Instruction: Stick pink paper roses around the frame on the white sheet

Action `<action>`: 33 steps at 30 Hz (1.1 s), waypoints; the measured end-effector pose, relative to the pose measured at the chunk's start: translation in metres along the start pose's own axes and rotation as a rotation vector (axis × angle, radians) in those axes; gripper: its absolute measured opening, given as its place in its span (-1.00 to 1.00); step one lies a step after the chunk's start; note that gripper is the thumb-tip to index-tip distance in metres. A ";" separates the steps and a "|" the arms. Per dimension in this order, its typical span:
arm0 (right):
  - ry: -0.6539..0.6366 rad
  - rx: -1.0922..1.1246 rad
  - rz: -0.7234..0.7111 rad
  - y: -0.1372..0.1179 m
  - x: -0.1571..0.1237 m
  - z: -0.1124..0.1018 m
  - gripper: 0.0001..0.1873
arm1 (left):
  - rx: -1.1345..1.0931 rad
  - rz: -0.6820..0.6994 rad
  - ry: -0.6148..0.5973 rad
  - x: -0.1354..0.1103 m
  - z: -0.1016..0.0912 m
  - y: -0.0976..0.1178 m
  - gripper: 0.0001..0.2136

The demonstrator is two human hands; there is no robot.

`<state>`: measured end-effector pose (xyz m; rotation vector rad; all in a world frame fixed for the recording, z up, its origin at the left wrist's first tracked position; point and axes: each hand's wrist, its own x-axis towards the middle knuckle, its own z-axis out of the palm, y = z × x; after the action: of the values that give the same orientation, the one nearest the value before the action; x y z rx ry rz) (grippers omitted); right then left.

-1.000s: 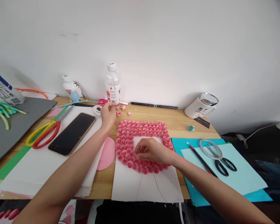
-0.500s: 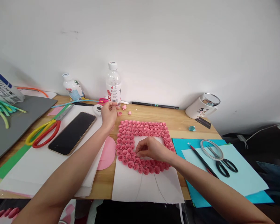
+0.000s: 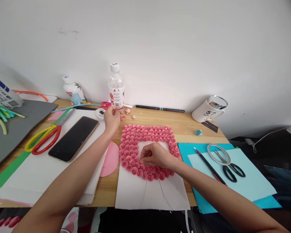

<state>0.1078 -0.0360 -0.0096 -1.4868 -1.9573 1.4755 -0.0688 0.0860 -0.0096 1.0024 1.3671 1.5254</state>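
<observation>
A white sheet [image 3: 128, 194] lies before me, with many pink paper roses [image 3: 129, 142] set in a wide band around a bare white middle. Over that middle, my right hand [image 3: 157, 155] is closed, its thumb and fingertips pinched on a paper rose at the band's lower left inner edge. My left hand [image 3: 112, 119] reaches up to the foot of the plastic bottle [image 3: 116, 90]. Its fingers are curled together, and what they hold, if anything, is too small to tell. Beside those fingers are a few loose pink paper pieces [image 3: 127, 111].
Left are a phone [image 3: 74, 139], red-and-yellow scissors [image 3: 46, 136] and pink paper circles [image 3: 111, 158]. Right are blue sheets [image 3: 186, 149] bearing a pencil [image 3: 210, 165], a tape roll [image 3: 209, 152] and black scissors [image 3: 229, 173]. A white mug [image 3: 206, 110] and a black pen [image 3: 160, 108] lie by the wall.
The whole view has shifted slightly. Both hands keep nearly the same place and pinched shape, the left by the bottle and the right on the roses.
</observation>
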 end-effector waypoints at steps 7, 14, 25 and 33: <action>0.101 -0.041 -0.074 -0.012 0.013 -0.025 -0.86 | -0.014 0.012 0.017 0.006 -0.004 0.000 -0.87; 0.432 -0.271 -0.152 -0.041 0.087 -0.050 -0.89 | -0.091 0.075 0.150 0.012 -0.009 0.003 -0.85; 0.431 -0.605 -0.030 -0.065 0.175 -0.014 -0.84 | -0.219 0.085 0.238 0.012 -0.012 0.009 -0.90; 0.532 -0.585 -0.086 -0.054 0.174 -0.006 -0.73 | -0.212 0.045 0.226 0.010 -0.011 0.011 -0.89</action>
<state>0.0070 0.1152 -0.0212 -1.7457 -2.1369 0.3916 -0.0830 0.0916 0.0003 0.7512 1.3076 1.8188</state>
